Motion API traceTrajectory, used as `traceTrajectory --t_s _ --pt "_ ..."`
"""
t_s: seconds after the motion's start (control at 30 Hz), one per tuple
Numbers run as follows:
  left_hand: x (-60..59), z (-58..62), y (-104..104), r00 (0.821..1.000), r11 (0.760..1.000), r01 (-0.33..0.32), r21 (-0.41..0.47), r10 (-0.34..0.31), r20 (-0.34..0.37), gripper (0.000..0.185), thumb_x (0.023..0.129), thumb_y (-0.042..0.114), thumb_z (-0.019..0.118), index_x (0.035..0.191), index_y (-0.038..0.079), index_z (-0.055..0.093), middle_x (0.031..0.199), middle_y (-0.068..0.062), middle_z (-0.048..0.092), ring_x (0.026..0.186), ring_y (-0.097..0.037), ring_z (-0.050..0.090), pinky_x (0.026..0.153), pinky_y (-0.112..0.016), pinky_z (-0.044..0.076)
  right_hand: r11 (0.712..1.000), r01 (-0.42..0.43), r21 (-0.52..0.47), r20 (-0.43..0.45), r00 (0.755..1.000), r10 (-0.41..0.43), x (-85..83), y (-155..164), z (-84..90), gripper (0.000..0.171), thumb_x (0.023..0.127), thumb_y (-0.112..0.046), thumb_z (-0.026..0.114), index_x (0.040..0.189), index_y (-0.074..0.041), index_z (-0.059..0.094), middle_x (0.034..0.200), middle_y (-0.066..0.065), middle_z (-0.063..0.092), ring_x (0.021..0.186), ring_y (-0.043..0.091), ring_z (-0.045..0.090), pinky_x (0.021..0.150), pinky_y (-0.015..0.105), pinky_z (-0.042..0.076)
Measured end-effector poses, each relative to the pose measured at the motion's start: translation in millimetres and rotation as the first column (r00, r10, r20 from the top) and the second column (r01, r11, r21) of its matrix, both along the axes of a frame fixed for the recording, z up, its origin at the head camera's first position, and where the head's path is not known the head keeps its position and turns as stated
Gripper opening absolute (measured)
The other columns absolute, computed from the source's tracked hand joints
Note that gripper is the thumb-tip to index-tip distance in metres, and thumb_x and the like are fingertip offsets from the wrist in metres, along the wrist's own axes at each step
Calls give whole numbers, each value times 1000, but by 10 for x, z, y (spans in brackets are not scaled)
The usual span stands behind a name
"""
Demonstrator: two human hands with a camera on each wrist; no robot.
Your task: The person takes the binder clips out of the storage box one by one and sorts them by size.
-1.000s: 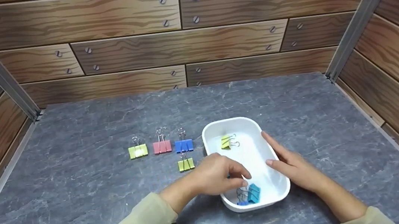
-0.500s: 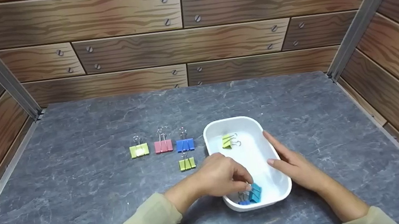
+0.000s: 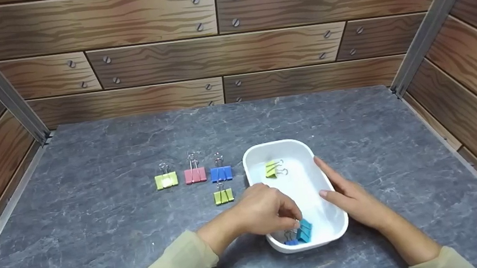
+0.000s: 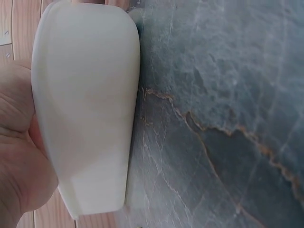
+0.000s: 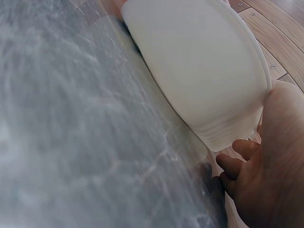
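Observation:
A white tray (image 3: 275, 144) sits on the grey stone-look table (image 3: 119, 228). My left hand (image 3: 294, 222) reaches over the tray's near left rim and pinches the wire handles of a teal binder clip (image 3: 305, 229) at the near end. A blue clip (image 3: 290, 242) lies half hidden beside it. A yellow-green clip (image 3: 272, 169) lies at the tray's far end. My right hand (image 3: 344, 194) rests with straight fingers against the tray's right wall. The wrist views show only the tray's outer wall (image 4: 85, 109) (image 5: 199, 71) with a palm beside it.
Left of the tray, a row of clips stands on the table: yellow-green (image 3: 166, 180), pink (image 3: 195, 175), blue (image 3: 221, 173). Another yellow-green clip (image 3: 223, 196) stands just in front of the blue one. Wood-print walls enclose the table on three sides.
My left hand has shifted slightly right and deeper into the tray, closing its fingertips on the teal clip. The right hand and the tray have stayed put.

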State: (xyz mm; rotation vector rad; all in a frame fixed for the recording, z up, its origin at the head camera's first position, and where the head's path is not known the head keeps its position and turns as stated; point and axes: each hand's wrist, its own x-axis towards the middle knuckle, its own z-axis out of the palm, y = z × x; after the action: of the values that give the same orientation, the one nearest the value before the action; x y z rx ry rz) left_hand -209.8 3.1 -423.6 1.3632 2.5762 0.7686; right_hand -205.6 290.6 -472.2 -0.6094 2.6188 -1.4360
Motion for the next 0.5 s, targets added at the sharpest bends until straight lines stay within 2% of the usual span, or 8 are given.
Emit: traceTrajectory --t_s 0.27,0.5 --pt "7 1 11 1000 999 -23 22 24 -11 6 92 25 81 95 27 86 79 21 75 64 18 52 64 -12 39 1000 -7 -11 6 1000 7 1 -3 2 74 109 -28 61 170 -33 21 173 7 26 151 27 36 108 19 42" --pt "24 -3 24 998 998 -56 23 57 -27 6 92 25 81 93 28 87 74 21 73 60 16 49 62 -12 37 1000 0 -5 4 1000 0 9 -9 19 73 109 -28 62 170 -33 22 172 6 28 151 27 36 108 19 41"
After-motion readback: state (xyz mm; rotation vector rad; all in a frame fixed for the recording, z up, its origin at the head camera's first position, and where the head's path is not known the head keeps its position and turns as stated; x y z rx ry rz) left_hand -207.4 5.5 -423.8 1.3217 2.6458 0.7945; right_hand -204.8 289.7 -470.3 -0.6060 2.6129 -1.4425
